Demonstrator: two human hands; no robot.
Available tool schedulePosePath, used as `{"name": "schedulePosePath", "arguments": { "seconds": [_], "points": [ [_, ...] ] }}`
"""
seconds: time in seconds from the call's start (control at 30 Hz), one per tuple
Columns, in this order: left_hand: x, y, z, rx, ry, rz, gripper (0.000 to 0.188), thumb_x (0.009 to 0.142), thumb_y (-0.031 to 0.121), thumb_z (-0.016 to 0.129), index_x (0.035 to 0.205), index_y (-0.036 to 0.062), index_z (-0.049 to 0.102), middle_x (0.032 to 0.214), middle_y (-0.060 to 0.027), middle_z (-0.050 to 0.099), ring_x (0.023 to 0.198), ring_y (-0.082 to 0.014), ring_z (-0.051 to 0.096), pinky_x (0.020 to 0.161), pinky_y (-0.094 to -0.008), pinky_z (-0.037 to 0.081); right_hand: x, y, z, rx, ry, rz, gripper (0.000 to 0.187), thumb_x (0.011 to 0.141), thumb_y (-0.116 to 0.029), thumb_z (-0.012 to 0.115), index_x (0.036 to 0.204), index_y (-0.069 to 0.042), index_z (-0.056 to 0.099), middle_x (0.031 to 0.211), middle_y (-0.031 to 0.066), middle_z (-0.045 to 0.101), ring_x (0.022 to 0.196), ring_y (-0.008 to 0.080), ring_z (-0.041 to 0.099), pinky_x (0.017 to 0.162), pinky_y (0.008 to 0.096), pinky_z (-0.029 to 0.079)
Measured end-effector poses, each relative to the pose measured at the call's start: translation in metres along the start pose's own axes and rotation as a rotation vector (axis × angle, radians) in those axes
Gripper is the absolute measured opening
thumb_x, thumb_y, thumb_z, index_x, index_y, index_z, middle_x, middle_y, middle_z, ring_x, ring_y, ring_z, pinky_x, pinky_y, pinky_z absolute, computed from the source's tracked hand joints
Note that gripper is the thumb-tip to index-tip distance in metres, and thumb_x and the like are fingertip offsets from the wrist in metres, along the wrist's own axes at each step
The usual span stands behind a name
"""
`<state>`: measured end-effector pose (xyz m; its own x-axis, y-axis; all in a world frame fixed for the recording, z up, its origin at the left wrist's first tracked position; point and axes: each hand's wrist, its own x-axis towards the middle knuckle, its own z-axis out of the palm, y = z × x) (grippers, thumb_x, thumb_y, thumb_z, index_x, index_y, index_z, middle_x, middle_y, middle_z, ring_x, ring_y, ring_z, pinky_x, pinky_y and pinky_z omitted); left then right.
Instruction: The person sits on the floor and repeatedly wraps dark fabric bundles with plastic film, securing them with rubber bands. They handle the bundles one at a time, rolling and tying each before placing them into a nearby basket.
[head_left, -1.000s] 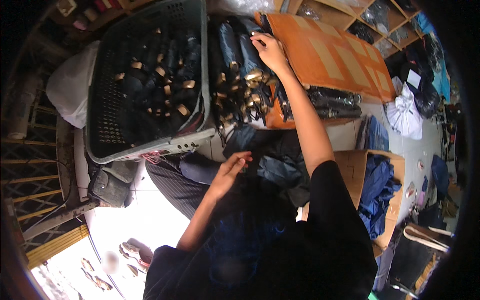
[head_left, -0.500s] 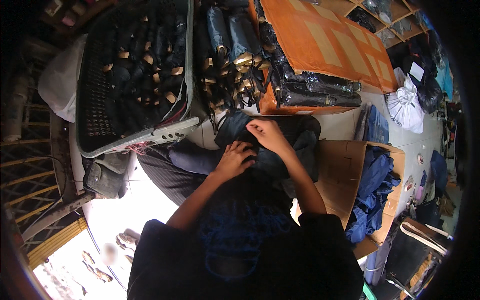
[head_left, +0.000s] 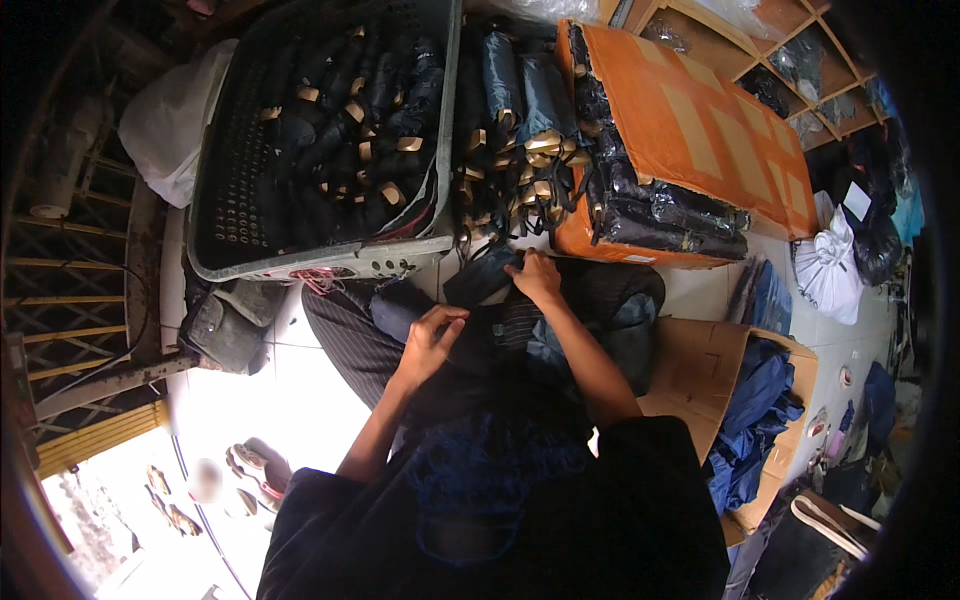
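Over my lap lies a dark, narrow fabric sleeve [head_left: 482,280], its far end pointing at the pile of folded umbrellas. My right hand [head_left: 538,278] is closed on the near right edge of this sleeve, fingers pinched together. My left hand [head_left: 432,342] is raised just short of the sleeve's near end, its fingers curled into a pinch; whatever they hold, if anything, is too small to make out. Crumpled dark blue-grey cloth [head_left: 553,345] rests on my right leg, and another dark blue piece [head_left: 398,308] on my left leg.
A dark plastic basket [head_left: 440,240] full of black folded umbrellas stands at the far left. Beside it lie more folded umbrellas [head_left: 545,95] with light handles. An orange carton [head_left: 700,110] holds plastic-wrapped bundles. At my right, a brown carton [head_left: 695,365] contains blue cloth [head_left: 755,420].
My left hand has drawn back from the sleeve toward me and closed into a pinch. My right hand stays at the sleeve. The view has shifted, so the surroundings sit lower and further right.
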<state>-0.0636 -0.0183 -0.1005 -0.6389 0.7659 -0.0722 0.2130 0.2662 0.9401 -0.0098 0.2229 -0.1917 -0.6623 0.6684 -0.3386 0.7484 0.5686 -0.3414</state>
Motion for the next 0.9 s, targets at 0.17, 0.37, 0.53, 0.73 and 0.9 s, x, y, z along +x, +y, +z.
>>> {"name": "schedulePosePath", "arguments": {
  "seconds": [0.17,0.37,0.53,0.73,0.9],
  "points": [
    [0.013,0.014,-0.001,-0.068,-0.029,-0.027,0.018,0.092,0.01,0.059,0.106,0.0006,0.064,0.097,-0.0122,0.066,0.086,-0.0206,0.066,0.075,-0.0315,0.051,0.011,0.001,0.015,-0.009,-0.015,-0.051,0.034,0.073,-0.027,0.078,0.096,-0.008,0.062,0.099,0.0153,0.065,0.099,0.0367,0.061,0.08,0.045,0.05],
    [0.009,0.018,0.012,-0.231,0.189,-0.174,0.036,0.086,0.017,0.069,0.115,-0.0009,0.056,0.099,-0.0128,0.065,0.081,-0.0183,0.066,0.07,-0.0308,0.052,-0.085,-0.041,-0.066,0.432,0.309,-0.538,0.018,0.071,0.004,0.064,0.08,-0.005,0.052,0.081,0.0128,0.055,0.082,0.0366,0.054,0.07,0.0448,0.042],
    [0.023,0.05,0.025,-0.235,0.179,-0.149,0.047,0.078,0.017,0.078,0.115,0.002,0.054,0.103,-0.0114,0.063,0.08,-0.0174,0.066,0.067,-0.0283,0.052,-0.129,-0.047,-0.094,0.537,0.302,-0.608,0.025,0.065,0.012,0.063,0.075,-0.005,0.048,0.075,0.0101,0.05,0.074,0.0308,0.05,0.064,0.0392,0.041],
    [0.018,0.053,0.011,-0.319,0.1,-0.04,0.026,0.081,-0.006,0.066,0.106,0.001,0.062,0.105,-0.0062,0.058,0.1,-0.0156,0.061,0.086,-0.0274,0.049,-0.139,-0.05,-0.116,0.589,0.132,-0.658,0.026,0.066,0.01,0.069,0.077,-0.004,0.051,0.078,0.0089,0.052,0.076,0.0279,0.052,0.061,0.0349,0.044],
    [0.0,0.069,-0.009,-0.364,0.105,-0.008,0.026,0.081,-0.007,0.064,0.105,0.0018,0.061,0.107,-0.0077,0.056,0.104,-0.0188,0.06,0.088,-0.0296,0.05,-0.143,-0.072,-0.147,0.568,0.048,-0.797,0.026,0.066,0.008,0.069,0.087,-0.002,0.059,0.09,0.0116,0.057,0.084,0.0294,0.057,0.073,0.0362,0.046]
  ]
}}
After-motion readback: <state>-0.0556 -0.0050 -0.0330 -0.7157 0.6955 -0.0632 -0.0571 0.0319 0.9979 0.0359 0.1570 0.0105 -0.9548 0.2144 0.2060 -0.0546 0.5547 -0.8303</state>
